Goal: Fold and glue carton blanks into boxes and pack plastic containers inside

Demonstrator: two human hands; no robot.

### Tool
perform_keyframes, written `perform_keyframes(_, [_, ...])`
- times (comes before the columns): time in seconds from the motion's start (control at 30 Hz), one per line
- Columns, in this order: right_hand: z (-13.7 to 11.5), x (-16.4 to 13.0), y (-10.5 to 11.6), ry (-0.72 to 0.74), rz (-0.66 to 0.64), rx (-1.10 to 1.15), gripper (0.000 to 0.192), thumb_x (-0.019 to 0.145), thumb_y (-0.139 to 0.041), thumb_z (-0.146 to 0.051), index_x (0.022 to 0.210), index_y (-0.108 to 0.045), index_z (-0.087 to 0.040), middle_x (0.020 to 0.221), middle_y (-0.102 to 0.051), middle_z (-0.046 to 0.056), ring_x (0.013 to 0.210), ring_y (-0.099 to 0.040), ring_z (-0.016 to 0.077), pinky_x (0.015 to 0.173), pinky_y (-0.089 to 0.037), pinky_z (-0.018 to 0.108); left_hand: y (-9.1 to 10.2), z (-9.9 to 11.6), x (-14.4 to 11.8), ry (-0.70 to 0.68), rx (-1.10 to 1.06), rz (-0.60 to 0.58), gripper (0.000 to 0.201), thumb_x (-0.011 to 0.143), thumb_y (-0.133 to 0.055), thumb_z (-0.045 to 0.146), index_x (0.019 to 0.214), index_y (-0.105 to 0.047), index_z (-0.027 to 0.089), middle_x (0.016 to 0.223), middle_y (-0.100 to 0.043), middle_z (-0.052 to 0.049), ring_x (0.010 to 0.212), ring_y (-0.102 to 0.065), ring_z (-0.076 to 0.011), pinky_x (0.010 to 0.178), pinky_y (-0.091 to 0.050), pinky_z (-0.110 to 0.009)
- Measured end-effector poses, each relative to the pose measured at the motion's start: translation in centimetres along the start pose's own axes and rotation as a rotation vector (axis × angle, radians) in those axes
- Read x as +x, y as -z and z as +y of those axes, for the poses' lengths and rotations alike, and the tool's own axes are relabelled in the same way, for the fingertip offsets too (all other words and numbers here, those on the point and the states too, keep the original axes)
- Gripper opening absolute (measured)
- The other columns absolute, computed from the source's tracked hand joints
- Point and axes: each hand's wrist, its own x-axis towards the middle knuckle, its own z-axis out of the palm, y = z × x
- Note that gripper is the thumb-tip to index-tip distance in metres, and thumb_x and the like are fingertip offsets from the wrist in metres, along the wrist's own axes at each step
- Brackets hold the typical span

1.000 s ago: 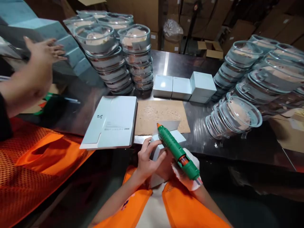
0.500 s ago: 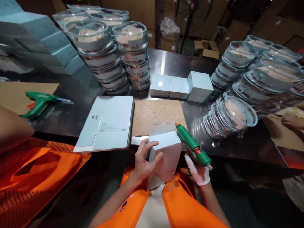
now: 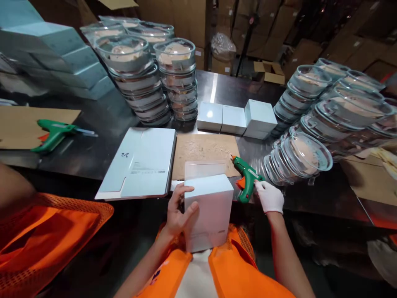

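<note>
A white cardboard box (image 3: 207, 215) is upright against my lap, its top flap (image 3: 206, 169) raised on the far side. My left hand (image 3: 179, 213) grips the box by its left side, thumb on the near face and fingers over the top edge. My right hand (image 3: 269, 196), in a white glove, has its fingers closed at the rear end of a green hot glue gun (image 3: 249, 174). The gun lies on its side at the table edge, nozzle over a glue-spotted cardboard sheet (image 3: 207, 147), its handle and orange trigger free of my fingers.
Flattened white boxes (image 3: 142, 161) lie left of the cardboard sheet. Small white boxes (image 3: 234, 118) stand behind it. Stacks of clear round containers (image 3: 178, 78) rise on both sides. Another green glue gun (image 3: 52, 134) rests at left, near a co-worker's arm (image 3: 14, 186).
My right hand has lowered the glue gun sideways onto the table edge and shifted to its rear end. The box has turned and moved slightly left with my left hand.
</note>
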Motion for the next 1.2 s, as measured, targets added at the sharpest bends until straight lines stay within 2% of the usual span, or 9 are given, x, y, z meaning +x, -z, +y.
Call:
perform_keyframes(0.07, [-1.5,-1.4,-0.4,0.085,0.031,0.217,0.037,0.074,-0.080,-0.057,0.085,-0.081,-0.021,0.087,-0.081,0.006,0.087,-0.074,0.0232,0.077,-0.059,0.029,-0.3,-0.1,0.0,-0.013,-0.029,-0.030,0.031,0.093,-0.074,0.050,0.112,-0.073,0.026,0.109,-0.072,-0.006,0.102,-0.069,-0.0225,0.088,-0.055,-0.033])
perform_keyframes(0.2, [-5.5,-3.5,-3.0,0.005,-0.443,0.685,0.052,0.062,-0.092,-0.047,0.104,-0.080,-0.018,0.105,-0.082,0.007,0.094,-0.074,0.0229,0.086,-0.060,0.033,-1.2,0.0,-0.2,-0.040,-0.051,-0.094,0.033,0.093,-0.073,0.054,0.110,-0.073,0.026,0.118,-0.072,-0.010,0.125,-0.066,-0.0296,0.101,-0.054,-0.041])
perform_keyframes(0.3, [-6.1,-3.7,-4.1,-0.051,-0.561,0.810,0.051,0.059,-0.095,-0.046,0.100,-0.078,-0.020,0.099,-0.081,0.005,0.090,-0.074,0.0218,0.082,-0.059,0.031,-1.5,-0.1,-0.2,-0.014,-0.089,-0.084,0.036,0.093,-0.072,0.057,0.107,-0.070,0.024,0.138,-0.067,-0.016,0.137,-0.061,-0.0346,0.110,-0.051,-0.049])
perform_keyframes(0.53, [-4.3,-3.9,-2.0,0.479,-0.896,0.638,0.071,0.070,-0.085,-0.079,0.111,-0.077,-0.022,0.148,-0.065,0.014,0.134,-0.064,0.0306,0.109,-0.055,0.045,-0.9,-1.1,0.4,0.015,-0.307,0.001,0.046,0.094,-0.073,0.050,0.134,-0.057,0.034,0.116,-0.065,-0.006,0.121,-0.069,-0.0265,0.109,-0.054,-0.049])
perform_keyframes(0.77, [-5.6,-4.8,-2.5,0.802,-0.747,0.323,0.025,0.097,-0.072,-0.043,0.113,-0.082,-0.027,0.137,-0.073,0.011,0.130,-0.068,0.0259,0.117,-0.050,0.048,-0.7,-0.5,0.2,-0.001,-0.183,-0.053,0.025,0.094,-0.072,0.049,0.101,-0.072,0.025,0.112,-0.066,-0.009,0.116,-0.068,-0.0280,0.104,-0.055,-0.048])
perform_keyframes(0.87, [-5.0,-4.6,-2.2,0.715,-0.749,0.358,0.035,0.093,-0.076,-0.052,0.117,-0.080,-0.027,0.150,-0.065,0.012,0.140,-0.061,0.0271,0.123,-0.045,0.048,-0.4,0.2,0.7,-0.032,-0.169,-0.067,0.021,0.096,-0.071,0.045,0.101,-0.071,0.025,0.110,-0.069,-0.009,0.113,-0.069,-0.0270,0.105,-0.055,-0.048])
perform_keyframes(0.97, [-3.1,-5.4,-1.7,0.469,-0.494,0.511,0.077,0.071,-0.091,-0.066,0.133,-0.070,-0.027,0.152,-0.060,0.014,0.134,-0.063,0.0272,0.113,-0.053,0.042,0.4,1.3,1.6,-0.029,-0.124,0.123,0.018,0.096,-0.071,0.040,0.104,-0.067,0.025,0.112,-0.070,-0.007,0.119,-0.069,-0.0268,0.110,-0.053,-0.049])
perform_keyframes(1.1, [-0.3,-8.7,-1.4,0.170,-0.553,0.531,0.060,0.073,-0.085,-0.072,0.102,-0.075,-0.021,0.096,-0.075,0.007,0.083,-0.068,0.0191,0.074,-0.058,0.029,0.1,2.2,2.0,-0.022,-0.116,0.545,0.025,0.097,-0.072,0.039,0.116,-0.060,0.029,0.128,-0.066,-0.005,0.135,-0.063,-0.0258,0.124,-0.041,-0.052])
perform_keyframes(1.2, [0.5,-10.6,-0.9,0.050,-0.600,0.515,0.055,0.071,-0.083,-0.071,0.072,-0.071,-0.017,0.072,-0.069,0.004,0.067,-0.059,0.0170,0.065,-0.053,0.029,-1.0,1.7,1.0,0.060,-0.178,0.522,0.033,0.098,-0.069,0.053,0.118,-0.055,0.031,0.133,-0.064,-0.005,0.134,-0.063,-0.0256,0.117,-0.049,-0.048])
